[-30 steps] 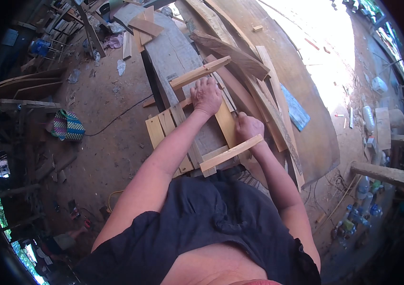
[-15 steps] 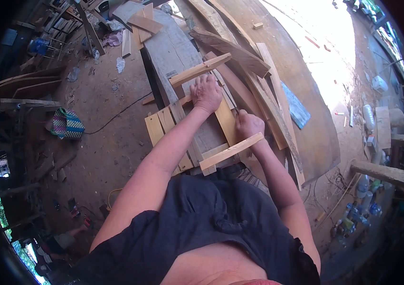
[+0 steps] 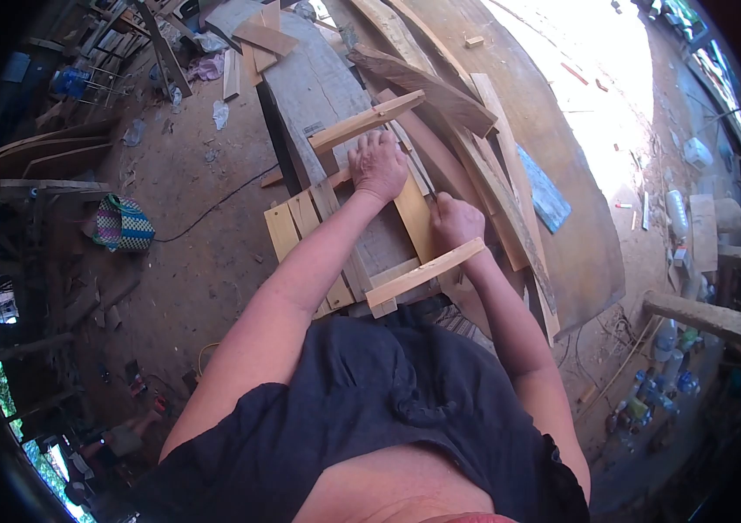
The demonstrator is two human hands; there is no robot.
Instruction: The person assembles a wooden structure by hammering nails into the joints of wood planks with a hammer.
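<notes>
A small wooden stool-like frame with slats and legs lies on its side on a grey plank. My left hand is closed over its upper part, fingers bent down onto the wood near one leg. In my closed right hand is a slim, dark, rod-like tool, its handle hidden by the fingers. The tool points away from me along the frame's right side. Its tip, near my left fingers, is too small to make out. Another leg crosses in front of my right wrist.
Rough boards are piled just right of the frame, with a blue-painted piece beside them. A large plywood sheet lies farther right. Scraps and a woven bag are on the dirt floor; plastic bottles lie at the lower right.
My right hand has shifted slightly up and left along the frame's side, with the tool in it. My left hand stays almost in place on the frame.
</notes>
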